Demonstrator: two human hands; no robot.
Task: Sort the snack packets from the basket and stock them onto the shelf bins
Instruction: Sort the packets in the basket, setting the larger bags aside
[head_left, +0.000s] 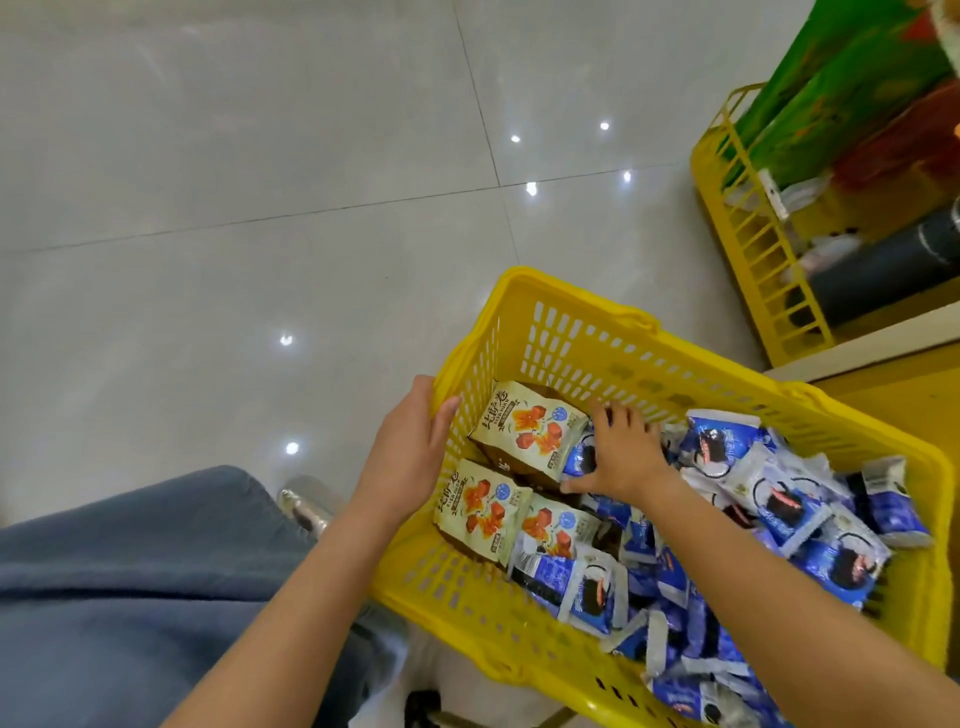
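The yellow basket (571, 297) is gripped at its left rim by the left hand (410, 457), thumb inside; the right hand (618, 452) is laid, fingers spread, on blue packets (789, 519), just beside a cream packet (524, 431)

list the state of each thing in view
yellow plastic basket: upright, part full of packets
cream packets with red cubes: grouped at its left end
blue and white packets: loose heap filling the rest
left hand: grips the basket rim
right hand: fingers spread, resting on packets
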